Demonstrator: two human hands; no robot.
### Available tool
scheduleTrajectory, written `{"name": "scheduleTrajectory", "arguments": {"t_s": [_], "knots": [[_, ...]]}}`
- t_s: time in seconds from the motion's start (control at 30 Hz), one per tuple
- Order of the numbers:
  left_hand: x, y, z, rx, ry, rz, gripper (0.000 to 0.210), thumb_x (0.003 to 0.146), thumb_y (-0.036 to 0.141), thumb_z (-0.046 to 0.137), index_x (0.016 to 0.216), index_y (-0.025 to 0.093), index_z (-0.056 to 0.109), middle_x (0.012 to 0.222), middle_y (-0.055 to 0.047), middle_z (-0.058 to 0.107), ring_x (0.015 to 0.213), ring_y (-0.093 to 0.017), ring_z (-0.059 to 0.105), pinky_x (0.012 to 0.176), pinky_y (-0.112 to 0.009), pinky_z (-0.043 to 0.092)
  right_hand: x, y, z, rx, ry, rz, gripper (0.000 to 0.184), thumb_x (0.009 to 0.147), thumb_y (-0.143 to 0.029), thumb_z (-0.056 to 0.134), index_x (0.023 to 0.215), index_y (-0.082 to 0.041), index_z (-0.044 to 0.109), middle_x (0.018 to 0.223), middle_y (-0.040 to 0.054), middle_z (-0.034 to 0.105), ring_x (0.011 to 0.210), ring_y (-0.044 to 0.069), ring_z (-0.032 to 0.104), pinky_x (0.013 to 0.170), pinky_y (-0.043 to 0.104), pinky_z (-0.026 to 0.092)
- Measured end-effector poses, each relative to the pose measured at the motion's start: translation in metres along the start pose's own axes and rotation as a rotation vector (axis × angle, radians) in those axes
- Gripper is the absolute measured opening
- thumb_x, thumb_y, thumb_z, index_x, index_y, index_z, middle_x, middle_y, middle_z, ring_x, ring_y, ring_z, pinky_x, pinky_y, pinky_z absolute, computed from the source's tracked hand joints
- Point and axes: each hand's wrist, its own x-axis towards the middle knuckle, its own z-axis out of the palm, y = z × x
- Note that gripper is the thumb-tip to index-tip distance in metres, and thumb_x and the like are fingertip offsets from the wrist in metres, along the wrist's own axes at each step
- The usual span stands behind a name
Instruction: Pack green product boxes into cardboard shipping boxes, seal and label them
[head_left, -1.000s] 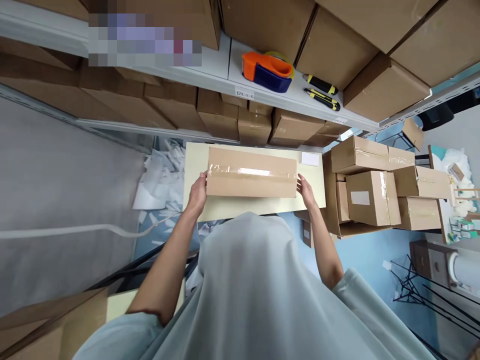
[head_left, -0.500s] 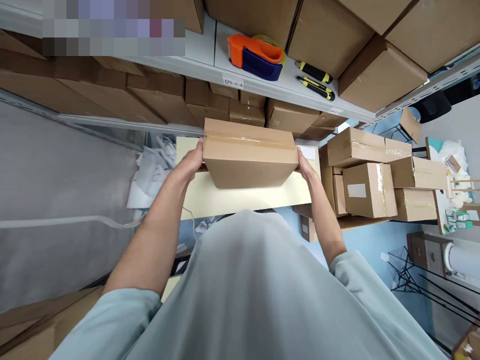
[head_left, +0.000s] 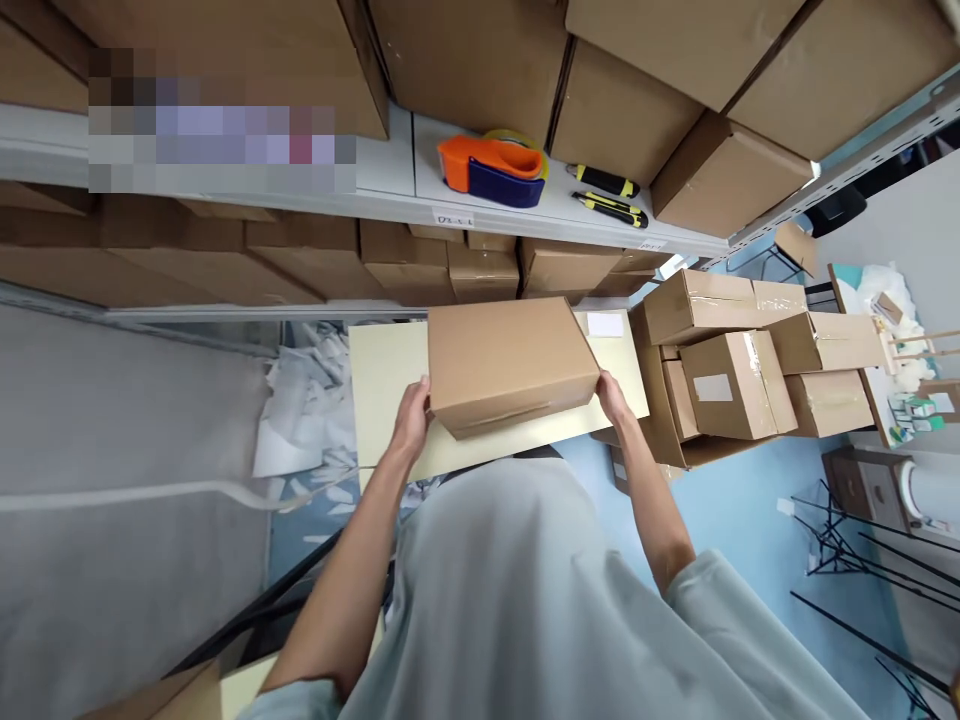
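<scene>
A closed brown cardboard box [head_left: 510, 350] is held between my two hands over a pale yellow tabletop [head_left: 390, 350]. My left hand [head_left: 412, 418] grips its left end near the front corner, fingers partly hidden behind the cardboard. At the right front corner, my right hand [head_left: 612, 395] clasps the opposite end, its fingertips also partly hidden. A plain broad face of the box is turned up, and a seam runs along the side nearer me. Whether its underside touches the tabletop I cannot tell. Beyond the box's right end lies a white label [head_left: 605, 324] on the tabletop.
A shelf [head_left: 390, 205] above the table's far side bears an orange and blue tape dispenser [head_left: 495, 170], two utility knives [head_left: 611, 195] and cartons. More cartons [head_left: 727, 385] are stacked at the right. White crumpled packing material [head_left: 300, 400] lies left, near a white hose [head_left: 187, 488].
The box has tipped over, so its taped face no longer shows and a plain face is up. Both hands now sit lower, at its near corners. My view has shifted slightly.
</scene>
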Motion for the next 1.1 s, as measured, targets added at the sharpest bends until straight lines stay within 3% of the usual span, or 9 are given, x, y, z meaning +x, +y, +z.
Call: {"name": "scheduleTrajectory", "arguments": {"t_s": [0.23,0.4,0.47,0.53,0.6,0.67,0.8,0.97,1.1], "knots": [[-0.008,-0.032,-0.008,0.081,0.027,-0.175,0.030,0.077,0.046,0.064,0.098,0.027,0.055,0.095,0.000,0.070,0.094,-0.022,0.072,0.078,-0.031,0.059,-0.028,0.048,0.001,-0.036,0.148,0.188,0.046,0.090,-0.058,0.064,0.113,-0.025,0.088,0.131,0.0044,0.087,0.138,0.029,0.072,0.122,0.044,0.052],[-0.008,-0.033,-0.011,0.168,0.046,-0.235,0.031,0.070,0.036,0.060,0.099,0.028,0.055,0.104,-0.003,0.073,0.117,-0.029,0.074,0.106,-0.046,0.061,-0.040,0.064,-0.004,-0.067,0.114,0.183,0.047,0.090,-0.063,0.073,0.115,-0.027,0.089,0.145,0.0053,0.082,0.146,0.031,0.070,0.128,0.052,0.049],[-0.008,-0.024,-0.005,0.236,0.120,-0.154,0.034,0.071,0.035,0.061,0.105,0.029,0.057,0.122,-0.006,0.074,0.137,-0.033,0.068,0.124,-0.052,0.052,-0.034,0.063,-0.013,-0.136,0.095,0.140,0.052,0.090,-0.067,0.077,0.121,-0.027,0.088,0.151,0.0080,0.078,0.151,0.031,0.067,0.133,0.052,0.045],[-0.010,-0.011,0.010,0.342,0.222,0.025,0.040,0.077,0.037,0.064,0.116,0.031,0.059,0.144,-0.006,0.071,0.153,-0.036,0.058,0.134,-0.056,0.042,-0.021,0.057,-0.027,-0.212,0.106,0.099,0.060,0.089,-0.069,0.080,0.129,-0.024,0.086,0.156,0.0119,0.075,0.155,0.032,0.064,0.135,0.051,0.044],[-0.011,0.006,0.036,0.464,0.288,0.220,0.047,0.084,0.038,0.064,0.131,0.035,0.058,0.161,-0.005,0.064,0.160,-0.039,0.052,0.137,-0.061,0.038,0.000,0.045,-0.044,-0.282,0.124,0.058,0.068,0.090,-0.071,0.081,0.138,-0.022,0.082,0.161,0.0152,0.071,0.156,0.032,0.063,0.134,0.050,0.045],[-0.010,0.022,0.073,0.569,0.275,0.350,0.055,0.088,0.039,0.064,0.142,0.036,0.056,0.166,-0.006,0.060,0.161,-0.041,0.051,0.137,-0.064,0.038,0.026,0.031,-0.061,-0.360,0.139,0.001,0.072,0.092,-0.072,0.080,0.143,-0.021,0.079,0.164,0.0162,0.068,0.158,0.032,0.061,0.136,0.049,0.043],[0.000,0.038,0.168,0.678,0.084,0.521,0.055,0.091,0.040,0.064,0.144,0.027,0.059,0.160,-0.016,0.063,0.159,-0.040,0.053,0.139,-0.062,0.036,0.086,0.010,-0.085,-0.533,0.078,-0.159,0.069,0.100,-0.066,0.076,0.153,-0.021,0.074,0.171,0.0148,0.062,0.165,0.029,0.053,0.143,0.046,0.034],[0.014,0.024,0.280,0.785,-0.186,0.555,0.046,0.103,0.035,0.056,0.148,0.027,0.063,0.160,-0.013,0.066,0.162,-0.031,0.051,0.140,-0.056,0.037,0.163,0.003,-0.088,-0.699,-0.032,-0.240,0.063,0.109,-0.054,0.067,0.162,-0.021,0.064,0.181,0.0125,0.048,0.175,0.027,0.034,0.146,0.049,0.025],[0.034,0.001,0.345,0.882,-0.368,0.549,0.057,0.107,0.032,0.053,0.163,0.023,0.056,0.172,-0.013,0.059,0.168,-0.030,0.045,0.142,-0.055,0.035,0.212,0.003,-0.095,-0.710,0.133,-0.200,0.067,0.113,-0.051,0.059,0.170,-0.017,0.052,0.186,0.0165,0.039,0.177,0.029,0.028,0.146,0.052,0.023]]}}
